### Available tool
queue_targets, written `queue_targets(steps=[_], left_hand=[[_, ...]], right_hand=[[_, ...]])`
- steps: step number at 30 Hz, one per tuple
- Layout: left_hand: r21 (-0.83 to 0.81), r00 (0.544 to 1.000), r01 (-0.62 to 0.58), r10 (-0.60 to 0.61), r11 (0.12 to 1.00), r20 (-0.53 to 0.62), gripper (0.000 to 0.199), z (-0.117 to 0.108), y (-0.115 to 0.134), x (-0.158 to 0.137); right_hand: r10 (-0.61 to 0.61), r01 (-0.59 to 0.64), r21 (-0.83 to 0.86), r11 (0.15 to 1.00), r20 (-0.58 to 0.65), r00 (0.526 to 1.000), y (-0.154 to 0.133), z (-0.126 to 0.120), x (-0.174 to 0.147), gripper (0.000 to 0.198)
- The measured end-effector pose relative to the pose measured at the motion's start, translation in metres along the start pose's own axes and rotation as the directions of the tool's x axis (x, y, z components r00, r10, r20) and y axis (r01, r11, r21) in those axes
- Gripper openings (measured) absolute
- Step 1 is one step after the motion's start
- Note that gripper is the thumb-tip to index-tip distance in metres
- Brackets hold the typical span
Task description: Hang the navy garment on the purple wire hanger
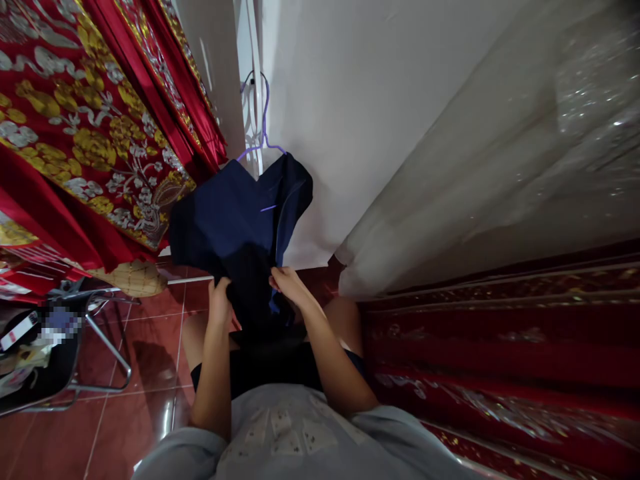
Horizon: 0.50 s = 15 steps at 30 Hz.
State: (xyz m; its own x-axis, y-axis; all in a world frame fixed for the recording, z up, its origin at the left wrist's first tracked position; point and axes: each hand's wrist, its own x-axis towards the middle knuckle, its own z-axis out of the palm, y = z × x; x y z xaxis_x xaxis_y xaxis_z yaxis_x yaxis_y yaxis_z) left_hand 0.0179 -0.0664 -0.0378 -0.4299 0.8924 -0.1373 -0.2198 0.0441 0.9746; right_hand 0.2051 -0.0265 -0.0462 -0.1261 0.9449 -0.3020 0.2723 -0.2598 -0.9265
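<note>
A dark navy garment (225,213) hangs in front of me on a purple wire hanger (265,127), whose hook catches on a white metal bar. Its neckline forms a V below the hanger, and a stretch of purple wire shows at the front opening. My left hand (219,298) is closed on the garment's lower left side. On the right front edge, my right hand (287,281) pinches the cloth. The lower part of the garment falls in dark folds between my hands, above my lap, and its bottom is hard to make out.
Red cloth with gold and silver embroidery (100,133) hangs at the left. A black folding chair (65,380) bearing small items stands on red floor tiles (145,360). Pale sheer fabric (425,220) and red embroidered fabric (475,347) fill the right. A white wall (350,100) stands behind.
</note>
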Motion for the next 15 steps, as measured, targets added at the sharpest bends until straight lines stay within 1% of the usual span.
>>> queue_targets(steps=[1,2,3,4,5,6,7,8,9,10,11,12,13,15], left_hand=[[0.006,0.993,-0.053,0.053,0.999,-0.106,0.023,0.0,0.002,-0.001],[0.044,0.967,-0.13,0.136,0.991,-0.215,0.032,0.001,0.003,-0.003],[0.116,0.921,-0.219,0.245,0.969,-0.304,0.043,0.002,0.003,-0.006],[0.211,0.865,-0.307,0.364,0.928,-0.346,0.054,0.004,0.002,-0.01],[0.302,0.813,-0.381,0.472,0.874,-0.341,0.06,0.007,-0.001,-0.014],[0.369,0.785,-0.437,0.548,0.82,-0.289,0.061,0.012,-0.005,-0.018],[0.399,0.793,-0.477,0.579,0.784,-0.191,0.056,0.017,-0.011,-0.02],[0.39,0.825,-0.501,0.562,0.773,-0.053,0.047,0.023,-0.017,-0.022],[0.359,0.857,-0.505,0.506,0.785,0.098,0.035,0.029,-0.023,-0.023],[0.326,0.871,-0.488,0.43,0.809,0.238,0.024,0.035,-0.028,-0.022],[0.304,0.869,-0.464,0.362,0.832,0.338,0.015,0.041,-0.032,-0.02],[0.291,0.86,-0.447,0.317,0.846,0.4,0.009,0.046,-0.034,-0.017],[0.285,0.851,-0.448,0.306,0.848,0.428,0.007,0.05,-0.034,-0.014],[0.275,0.821,-0.495,0.34,0.824,0.459,0.006,0.055,-0.03,-0.01]], right_hand=[[-0.008,0.008,0.006,1.0,-0.006,1.0,0.0,-0.003,-0.003,0.037],[-0.013,0.014,0.014,1.0,-0.022,1.0,0.001,-0.005,-0.006,0.036],[-0.022,0.022,0.023,0.999,-0.036,0.999,0.0,-0.007,-0.009,0.036],[-0.035,0.036,0.03,0.999,-0.044,0.998,-0.001,-0.007,-0.011,0.036],[-0.052,0.053,0.033,0.998,-0.044,0.998,-0.002,-0.007,-0.012,0.038],[-0.073,0.074,0.032,0.997,-0.033,0.997,-0.003,-0.006,-0.013,0.04],[-0.097,0.097,0.024,0.995,-0.012,0.995,-0.005,-0.004,-0.013,0.042],[-0.124,0.123,0.015,0.992,0.014,0.992,-0.006,-0.002,-0.014,0.044],[-0.15,0.149,0.015,0.989,0.031,0.988,-0.007,0.0,-0.014,0.045],[-0.171,0.17,0.027,0.985,0.036,0.985,-0.008,0.002,-0.014,0.046],[-0.19,0.188,0.053,0.981,0.029,0.981,-0.009,0.003,-0.015,0.048],[-0.204,0.202,0.088,0.975,0.016,0.979,-0.01,0.003,-0.016,0.049],[-0.212,0.21,0.13,0.969,-0.001,0.977,-0.011,0.002,-0.017,0.05],[-0.214,0.211,0.217,0.953,-0.011,0.977,-0.013,-0.001,-0.02,0.05]])
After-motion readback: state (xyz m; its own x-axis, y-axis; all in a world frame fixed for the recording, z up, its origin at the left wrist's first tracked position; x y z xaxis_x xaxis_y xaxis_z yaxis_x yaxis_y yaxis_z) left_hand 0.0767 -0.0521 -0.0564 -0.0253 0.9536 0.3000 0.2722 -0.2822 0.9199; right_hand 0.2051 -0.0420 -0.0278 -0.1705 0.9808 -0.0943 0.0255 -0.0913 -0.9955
